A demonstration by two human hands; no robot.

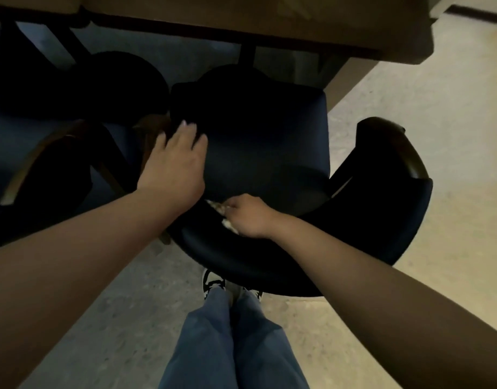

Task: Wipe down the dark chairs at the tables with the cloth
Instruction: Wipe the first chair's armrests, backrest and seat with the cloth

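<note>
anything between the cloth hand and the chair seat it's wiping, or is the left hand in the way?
Nothing visible blocks it. The right hand holds the cloth at the back edge of the chair seat. The left hand rests on the seat's left side, apart from the cloth; the seat middle and right look bare.

You have two dark chairs in view: one chair [269, 141] directly under your grip, and a second chair [53, 164] off to the left of it. There is one cloth [223, 213], bunched inside your right hand [248, 217]. Your two hands count the left hand [177, 164] just left of that grip. One desk [269, 21] stands beyond it.
</note>
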